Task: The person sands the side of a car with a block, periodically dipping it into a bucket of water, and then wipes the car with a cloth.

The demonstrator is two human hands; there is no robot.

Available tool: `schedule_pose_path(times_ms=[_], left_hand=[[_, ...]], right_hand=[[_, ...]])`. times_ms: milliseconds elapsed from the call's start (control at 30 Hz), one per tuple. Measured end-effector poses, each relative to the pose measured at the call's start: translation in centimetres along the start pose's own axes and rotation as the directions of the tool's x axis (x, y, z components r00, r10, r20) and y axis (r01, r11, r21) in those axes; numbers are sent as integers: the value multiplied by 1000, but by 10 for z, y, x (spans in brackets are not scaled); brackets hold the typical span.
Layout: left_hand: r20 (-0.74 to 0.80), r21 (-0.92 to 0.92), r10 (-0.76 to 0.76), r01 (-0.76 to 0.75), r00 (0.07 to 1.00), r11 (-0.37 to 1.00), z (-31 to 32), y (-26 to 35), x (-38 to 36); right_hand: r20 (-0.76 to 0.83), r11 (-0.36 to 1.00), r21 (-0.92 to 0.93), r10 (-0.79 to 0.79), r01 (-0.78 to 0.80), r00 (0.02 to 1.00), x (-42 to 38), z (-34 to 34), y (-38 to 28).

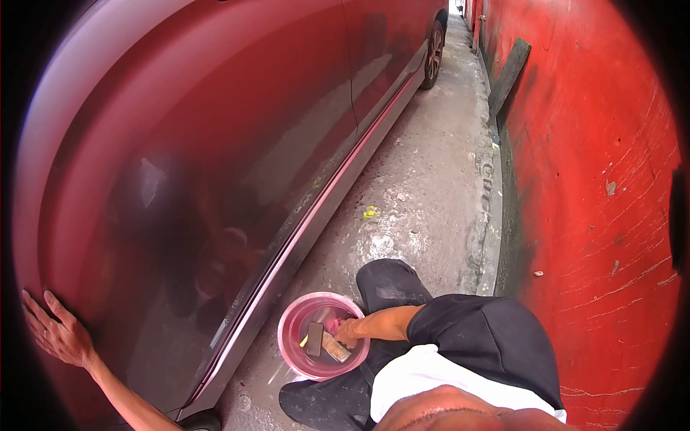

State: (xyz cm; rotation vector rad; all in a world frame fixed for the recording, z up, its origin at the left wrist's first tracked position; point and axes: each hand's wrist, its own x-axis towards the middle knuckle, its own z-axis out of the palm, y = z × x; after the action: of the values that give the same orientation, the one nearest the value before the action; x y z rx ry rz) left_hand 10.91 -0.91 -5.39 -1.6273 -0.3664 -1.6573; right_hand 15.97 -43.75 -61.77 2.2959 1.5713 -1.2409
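Note:
My left hand [61, 330] lies flat on the dark red car panel [194, 108], its fingers spread and nothing in them. Down in a pink bucket [287, 334], my right hand [346, 333] has its fingers curled beside a small bright pink piece, and what they grip is hard to make out. Close to those fingers is a tan and grey block [336, 348]. A dark grey block [315, 339] stands left of it inside the bucket, with a small yellowish strip [303, 341] at its edge.
The car's sill [287, 251] runs along the left, with a wheel [434, 54] farther off. A scuffed red wall [596, 179] bounds the right side, and a dark board [509, 79] leans on it. Yellow bits [370, 212] lie on the wet concrete floor [424, 172].

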Motion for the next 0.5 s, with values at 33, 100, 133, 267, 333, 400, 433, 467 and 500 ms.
schedule_pose_path(times_ms=[33, 100, 133, 267, 333, 400, 433, 467, 500], left_hand=[[-8, -3, 4, -4, 1000, 1000, 0, 0, 0], [-4, 0, 5, -5, 1000, 1000, 2, -2, 0], [-1, 3, 5, -5, 1000, 1000, 2, -2, 0], [-2, -25, 0, 0, 1000, 1000, -3, 4, 2], [-25, -49, -8, 7, 1000, 999, -6, 9, 4], [-12, -50, -20, 19, 1000, 999, -9, 11, 4], [1, -50, -32, 32, 999, 998, -9, 12, 3], [1, -50, -32, 32, 999, 998, -9, 12, 3], [-5, -49, -29, 29, 1000, 998, -9, 12, 4]], right_hand=[[-1, 1000, -12, 3, -3, 1000, 1, 1, 0], [-2, 1000, -24, 7, -7, 1000, 4, 2, 1], [-7, 1000, -24, -5, 5, 1000, 0, 0, 0], [-66, 999, -38, 0, -3, 998, -17, -7, -6], [-51, 1000, -9, -13, 12, 999, -21, -11, -6], [-37, 999, 20, -27, 28, 999, -23, -13, -7], [-23, 1000, 3, -27, 27, 999, -22, -14, -7], [-8, 1000, -13, -26, 26, 1000, -22, -14, -7], [-8, 1000, -13, -26, 26, 1000, -21, -14, -7]])
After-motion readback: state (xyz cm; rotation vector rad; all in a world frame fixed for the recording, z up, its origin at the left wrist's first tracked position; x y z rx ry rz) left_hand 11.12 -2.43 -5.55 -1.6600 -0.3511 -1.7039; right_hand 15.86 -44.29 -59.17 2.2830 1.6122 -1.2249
